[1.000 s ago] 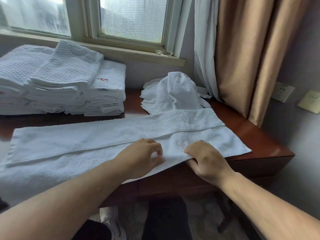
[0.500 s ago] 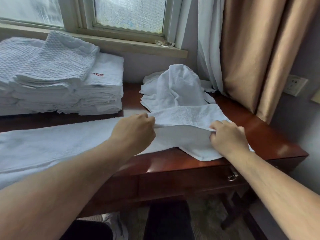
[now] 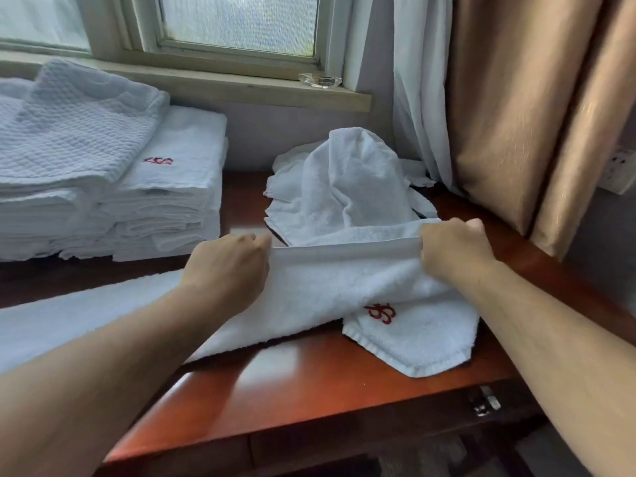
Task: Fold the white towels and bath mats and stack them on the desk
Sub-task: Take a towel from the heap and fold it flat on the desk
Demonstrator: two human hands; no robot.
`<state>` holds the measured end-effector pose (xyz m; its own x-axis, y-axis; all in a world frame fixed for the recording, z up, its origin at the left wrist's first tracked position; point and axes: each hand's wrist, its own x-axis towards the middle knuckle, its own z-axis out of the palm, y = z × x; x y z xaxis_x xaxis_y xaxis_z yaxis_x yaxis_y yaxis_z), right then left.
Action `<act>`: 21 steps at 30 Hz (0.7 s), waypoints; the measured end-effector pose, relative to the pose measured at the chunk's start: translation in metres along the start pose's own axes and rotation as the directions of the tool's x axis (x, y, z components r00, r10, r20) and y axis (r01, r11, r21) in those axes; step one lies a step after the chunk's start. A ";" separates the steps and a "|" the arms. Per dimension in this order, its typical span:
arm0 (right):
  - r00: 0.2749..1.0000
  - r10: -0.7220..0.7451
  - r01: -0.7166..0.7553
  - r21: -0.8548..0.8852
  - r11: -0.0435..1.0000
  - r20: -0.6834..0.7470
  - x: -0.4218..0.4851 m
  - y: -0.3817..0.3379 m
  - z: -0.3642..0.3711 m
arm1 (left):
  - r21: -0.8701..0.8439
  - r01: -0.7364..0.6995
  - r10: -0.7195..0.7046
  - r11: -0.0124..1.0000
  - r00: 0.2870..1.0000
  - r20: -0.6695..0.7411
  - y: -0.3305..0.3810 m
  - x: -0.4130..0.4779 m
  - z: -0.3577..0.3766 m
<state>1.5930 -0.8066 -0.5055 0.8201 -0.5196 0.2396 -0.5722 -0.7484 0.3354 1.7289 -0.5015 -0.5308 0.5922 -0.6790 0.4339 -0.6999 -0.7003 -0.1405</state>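
Left end of towel [image 3: 327, 284] beyond frame; brown curtain [image 3: 516, 115] blurry.

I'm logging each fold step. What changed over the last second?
The left hand and right hand, earlier at the near edge of the towel, now grip its right end and lift it off the desk, taut between them; a corner with red embroidery now shows. The folded stack and crumpled towel stayed put.

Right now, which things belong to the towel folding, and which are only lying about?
Part of the job: towel gripped by left hand and right hand; unfolded heap behind it; folded stack; desk.
Only lying about: glass dish on windowsill; curtain; wall socket.
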 end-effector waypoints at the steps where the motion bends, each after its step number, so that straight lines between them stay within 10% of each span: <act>1: 0.998 0.000 -0.004 -0.066 0.998 -0.064 0.006 -0.002 0.000 | -0.001 0.011 -0.011 1.000 1.000 0.007 -0.001 0.002 0.003; 4: 0.977 0.006 -0.051 -0.210 0.976 -0.211 0.023 -0.010 0.000 | -0.005 0.041 -0.041 0.999 0.999 0.033 -0.004 0.005 0.011; 12: 0.965 0.255 -0.261 -0.240 0.935 -0.053 0.039 0.012 0.013 | -0.078 0.039 -0.033 0.996 0.997 0.068 -0.008 0.002 0.023; 21: 0.996 0.037 -0.010 0.319 0.948 -0.080 0.015 -0.058 0.006 | -0.141 0.064 -0.048 0.988 0.992 0.114 -0.009 0.003 0.018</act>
<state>1.6384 -0.7729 -0.5270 0.7953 -0.5122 0.3241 -0.5485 -0.8358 0.0250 1.7438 -0.5010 -0.5445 0.6669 -0.6652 0.3359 -0.7097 -0.7044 0.0140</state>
